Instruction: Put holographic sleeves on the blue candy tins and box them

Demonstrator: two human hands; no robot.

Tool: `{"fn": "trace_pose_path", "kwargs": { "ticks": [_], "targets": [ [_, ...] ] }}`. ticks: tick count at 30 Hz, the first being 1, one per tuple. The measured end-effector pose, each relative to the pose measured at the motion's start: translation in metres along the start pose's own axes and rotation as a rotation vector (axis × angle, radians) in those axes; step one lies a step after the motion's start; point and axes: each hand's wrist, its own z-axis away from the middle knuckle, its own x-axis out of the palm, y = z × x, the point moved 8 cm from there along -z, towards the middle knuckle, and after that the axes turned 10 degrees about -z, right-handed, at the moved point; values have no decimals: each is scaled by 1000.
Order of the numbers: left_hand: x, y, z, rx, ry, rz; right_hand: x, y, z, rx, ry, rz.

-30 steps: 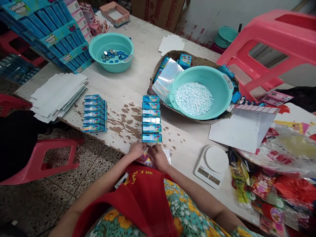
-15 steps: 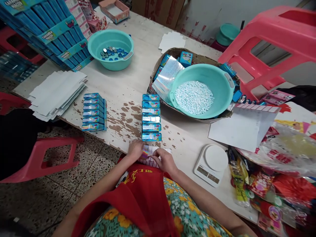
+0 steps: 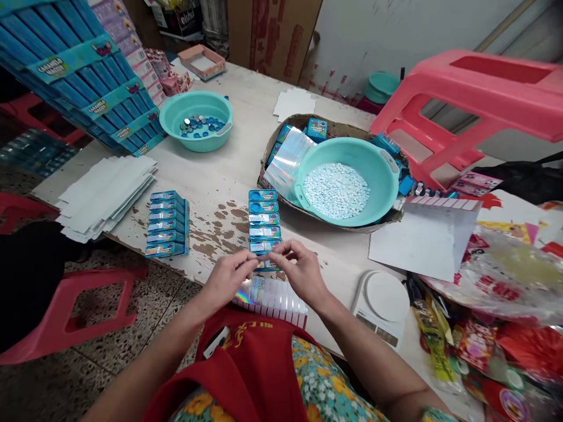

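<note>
Left hand (image 3: 229, 276), right hand (image 3: 304, 275): grips pinching one thin strip (image 3: 265, 257)
Central blue tins (image 3: 264, 220): six
Holographic sheet (image 3: 275, 296): one, table's (image 3: 246, 149) near edge

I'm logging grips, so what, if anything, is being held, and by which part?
A thin strip: the left hand pinches one end, the right hand the other.
</note>
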Motion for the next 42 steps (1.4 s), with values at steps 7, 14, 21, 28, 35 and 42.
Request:
{"fn": "trace_pose_path", "kwargs": {
  "ticks": [7,14,21,28,35,42],
  "targets": [
    [-52,-6,-81,38,62,57,5,5,-90,-132,210,189],
    [-58,-25,-114,-11,36,238,7,27,-122,-50,254,253],
    [-46,-39,-130,-80,-88,454,14,27,-121,-84,282,263],
    [-15,-59,-139,-151,-98,634,3,48,-126,-20,339,162],
    [-17,-104,-125,-372,149,398,0,51,-123,-39,323,121],
    [4,-133,-59,-299,311,-208,6,45,-126,-38,280,298]
  ]
}}
